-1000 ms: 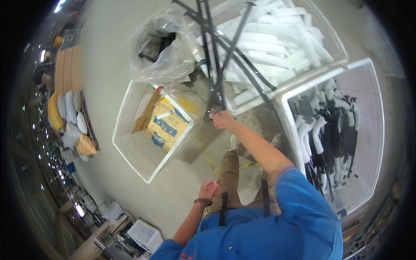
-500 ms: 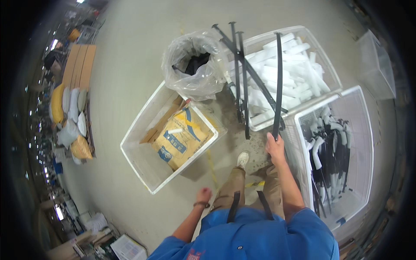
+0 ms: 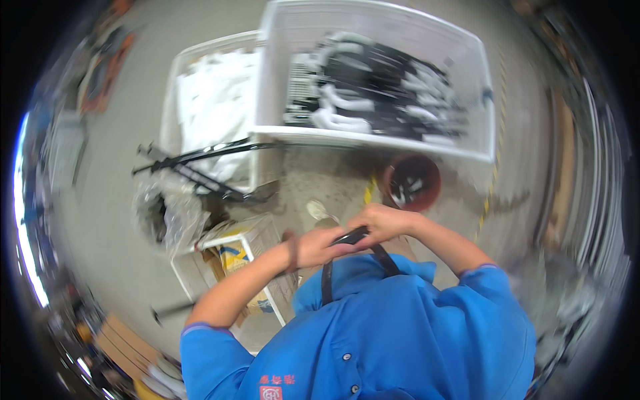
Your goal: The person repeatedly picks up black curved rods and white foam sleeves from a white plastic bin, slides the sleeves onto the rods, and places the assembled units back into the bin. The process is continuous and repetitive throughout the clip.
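In front of my waist, my two hands meet around one long black strip (image 3: 353,235). My left hand (image 3: 315,248) is closed around it, and my right hand (image 3: 380,223) grips it right beside the left. A black length with a flared tip, seemingly its far end, shows beyond my left forearm; the forearm hides the part between. Several more black strips (image 3: 193,160) lie across the crate of white foam pieces (image 3: 217,100), partly blurred.
Ahead stands a big white bin (image 3: 490,123) with black strips and white foam tubes. A reddish-brown bucket (image 3: 435,190) with pieces inside sits near my right hand. To the left are a bag-lined container (image 3: 183,210) and a white bin (image 3: 179,267) holding a yellow sack (image 3: 233,257).
My view has swung to the right. The black strip held out ahead in my right hand is now drawn in at my waist. My left hand has come up and closed on it.
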Demonstrator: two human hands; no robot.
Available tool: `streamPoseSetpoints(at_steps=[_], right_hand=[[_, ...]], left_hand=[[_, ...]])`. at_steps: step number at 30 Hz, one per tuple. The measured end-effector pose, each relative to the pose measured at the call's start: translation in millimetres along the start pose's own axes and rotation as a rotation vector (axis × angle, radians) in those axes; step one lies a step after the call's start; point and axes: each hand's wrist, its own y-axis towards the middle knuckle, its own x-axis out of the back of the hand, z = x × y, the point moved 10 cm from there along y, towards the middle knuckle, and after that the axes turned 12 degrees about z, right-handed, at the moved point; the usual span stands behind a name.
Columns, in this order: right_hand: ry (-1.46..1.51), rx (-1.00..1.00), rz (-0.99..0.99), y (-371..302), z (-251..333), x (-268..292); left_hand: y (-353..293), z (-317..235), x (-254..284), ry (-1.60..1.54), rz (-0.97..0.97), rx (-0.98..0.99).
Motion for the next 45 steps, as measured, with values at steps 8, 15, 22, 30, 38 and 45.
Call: streamPoseSetpoints(at_steps=[8,15,22,30,38,45], right_hand=[[0.998,-0.051,-0.701,-168,-311,-32],[1.097,-1.061,-0.833,-258,-706,-150],[1.693,-1.171,-1.556,-191,-902,-204],[1.842,-0.812,-1.772,-187,-939,-232],[2.337,-0.263,-1.220,-235,-741,-163],[1.537,-0.424,-1.094,-323,-525,-97]], left_hand=[[83,182,-142,-1.080,-0.334,0.475],[41,335,-174,-0.528,-0.629,0.977],[-36,399,-199,-0.435,-0.905,1.171],[-42,407,-192,-0.311,-0.843,1.190],[-3,357,-136,-0.199,-0.879,0.991],[87,236,-75,-0.557,-0.685,0.681]])
